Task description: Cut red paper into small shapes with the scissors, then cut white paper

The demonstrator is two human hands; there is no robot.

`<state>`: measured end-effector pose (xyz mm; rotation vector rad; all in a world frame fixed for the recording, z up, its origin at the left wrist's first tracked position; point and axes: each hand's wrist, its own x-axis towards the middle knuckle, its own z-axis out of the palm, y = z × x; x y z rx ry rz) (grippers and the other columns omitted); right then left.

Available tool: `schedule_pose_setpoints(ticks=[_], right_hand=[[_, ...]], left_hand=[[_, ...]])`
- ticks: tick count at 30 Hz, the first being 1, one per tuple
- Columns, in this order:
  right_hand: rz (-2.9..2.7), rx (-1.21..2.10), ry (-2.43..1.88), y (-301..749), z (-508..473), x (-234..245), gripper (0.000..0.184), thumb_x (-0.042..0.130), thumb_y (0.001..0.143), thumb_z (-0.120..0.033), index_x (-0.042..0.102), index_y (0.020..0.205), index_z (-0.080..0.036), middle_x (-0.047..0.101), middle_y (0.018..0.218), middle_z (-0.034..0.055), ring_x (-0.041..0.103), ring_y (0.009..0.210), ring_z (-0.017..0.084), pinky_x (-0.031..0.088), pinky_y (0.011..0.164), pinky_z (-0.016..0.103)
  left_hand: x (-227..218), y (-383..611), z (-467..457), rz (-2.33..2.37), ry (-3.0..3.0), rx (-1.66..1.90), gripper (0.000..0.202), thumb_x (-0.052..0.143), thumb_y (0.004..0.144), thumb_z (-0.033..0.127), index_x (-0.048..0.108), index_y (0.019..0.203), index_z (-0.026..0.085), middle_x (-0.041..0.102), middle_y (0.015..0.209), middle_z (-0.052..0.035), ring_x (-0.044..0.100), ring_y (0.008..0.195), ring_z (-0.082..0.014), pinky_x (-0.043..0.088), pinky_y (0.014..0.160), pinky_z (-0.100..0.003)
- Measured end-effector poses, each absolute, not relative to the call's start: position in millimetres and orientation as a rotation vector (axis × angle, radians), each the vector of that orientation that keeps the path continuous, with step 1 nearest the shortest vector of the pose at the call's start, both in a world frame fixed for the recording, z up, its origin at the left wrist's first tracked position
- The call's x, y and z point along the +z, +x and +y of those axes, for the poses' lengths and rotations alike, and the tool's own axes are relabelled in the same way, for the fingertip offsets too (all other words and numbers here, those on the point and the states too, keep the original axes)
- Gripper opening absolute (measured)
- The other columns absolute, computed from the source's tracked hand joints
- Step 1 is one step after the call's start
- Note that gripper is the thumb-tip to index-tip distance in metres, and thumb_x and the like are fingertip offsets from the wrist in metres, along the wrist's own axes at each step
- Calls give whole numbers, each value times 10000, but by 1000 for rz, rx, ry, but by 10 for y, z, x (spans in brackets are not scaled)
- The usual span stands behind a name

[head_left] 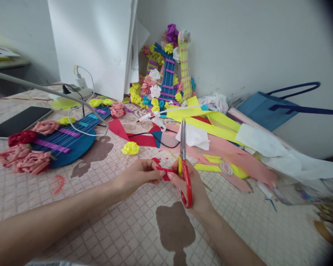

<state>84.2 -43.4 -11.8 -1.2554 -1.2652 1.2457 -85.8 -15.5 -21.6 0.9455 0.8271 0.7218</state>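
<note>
My left hand (140, 173) pinches a small red paper piece (164, 171) at the middle of the patterned cloth. My right hand (192, 184) also touches that piece with its fingertips and holds red-handled scissors (184, 162), whose shut blades point up and away from me. Small red scraps lie just beyond the hands. A yellow paper flower (130, 148) lies on the cloth a little past my left hand.
A blue paper guitar (69, 142) with pink and red paper flowers lies at left beside a phone (18, 121). A white glue gun (152, 117), coloured paper sheets (211, 125), a blue bag (269, 105) and upright decorated paper guitars (169, 74) fill the back.
</note>
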Motion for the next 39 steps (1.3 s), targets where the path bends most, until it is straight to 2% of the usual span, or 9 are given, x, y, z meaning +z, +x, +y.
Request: schedule_pose_setpoints(ticks=[14,22,28,39], right_hand=[[-1294,1253,-1201,863,-400,-132,192,670,717,-251,506,812,-217,588,752,-24,461,510,96,354,465,237],[-1339,1182,-1297,831,-399,-70,197,658,677,-215,490,781,-216,558,686,-35,494,562,123,379,511,248],[-1353,1170,-1300,855,-391,-73,175,634,700,-217,486,792,-218,544,676,-37,474,552,120,371,513,250],[-1340,1154,-1308,873,-393,-67,177,636,688,-216,492,790,-225,523,646,-45,466,546,125,363,509,259]], left_hand=[[-206,-847,-159,845,1044,714,229,752,714,303,600,678,135,609,636,6,518,603,-89,389,584,-222],[-179,-837,-163,871,1111,694,250,752,701,342,611,684,136,637,691,-17,537,630,-109,417,612,-246],[-156,-852,-161,831,1094,671,225,752,713,323,633,771,142,658,776,-23,556,685,-116,421,639,-242],[-153,-862,-163,831,1007,696,222,734,747,333,636,724,135,681,732,-28,576,652,-109,448,666,-246]])
